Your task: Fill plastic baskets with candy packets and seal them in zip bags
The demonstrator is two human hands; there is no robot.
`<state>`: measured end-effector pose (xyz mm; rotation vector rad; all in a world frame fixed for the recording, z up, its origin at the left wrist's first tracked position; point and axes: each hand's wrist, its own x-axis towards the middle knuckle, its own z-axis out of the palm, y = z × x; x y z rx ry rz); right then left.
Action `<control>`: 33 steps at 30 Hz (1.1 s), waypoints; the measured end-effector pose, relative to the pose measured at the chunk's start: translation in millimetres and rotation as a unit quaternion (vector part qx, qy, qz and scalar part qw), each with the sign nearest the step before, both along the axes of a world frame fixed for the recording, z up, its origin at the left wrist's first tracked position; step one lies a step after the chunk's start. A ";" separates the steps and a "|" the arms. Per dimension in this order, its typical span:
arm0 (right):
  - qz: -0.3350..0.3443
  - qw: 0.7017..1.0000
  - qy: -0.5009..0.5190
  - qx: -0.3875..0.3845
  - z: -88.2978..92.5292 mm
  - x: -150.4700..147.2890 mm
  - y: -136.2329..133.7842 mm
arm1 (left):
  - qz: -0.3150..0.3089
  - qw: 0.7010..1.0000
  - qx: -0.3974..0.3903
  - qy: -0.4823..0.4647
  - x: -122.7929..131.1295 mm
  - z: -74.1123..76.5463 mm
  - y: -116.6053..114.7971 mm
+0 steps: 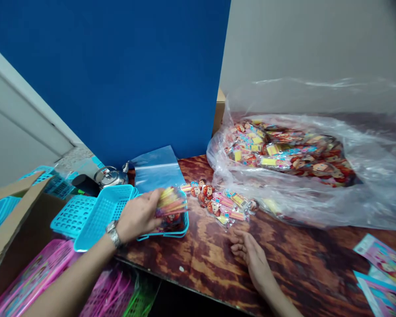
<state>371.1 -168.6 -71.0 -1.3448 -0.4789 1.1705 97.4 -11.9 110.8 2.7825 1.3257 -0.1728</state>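
Observation:
My left hand (141, 213), with a metal watch (113, 233) on its wrist, is closed around several small packets (171, 201) with yellow and orange-pink parts, blurred by motion. It holds them over a small blue plastic basket (186, 222), which has more packets inside. My right hand (249, 253) hovers at or rests on the brown table, fingers loosely curled and apart, holding nothing. Just beyond it lies a loose pile of clear packets (218, 202) with red-haired cartoon figures and pink and yellow strips.
A large clear plastic bag (300, 193) full of similar packets lies at the back right. Empty blue baskets (99, 215) stand at the left, near a metal kettle (110, 177) and a cardboard box (16, 220). Clear bags (158, 169) lie behind; printed cards (383, 264) sit at right.

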 end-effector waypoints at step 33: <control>0.236 0.626 -0.725 0.165 79.0 -94.9 125.7 | -0.136 0.977 -0.145 0.073 9.5 -45.6 68.4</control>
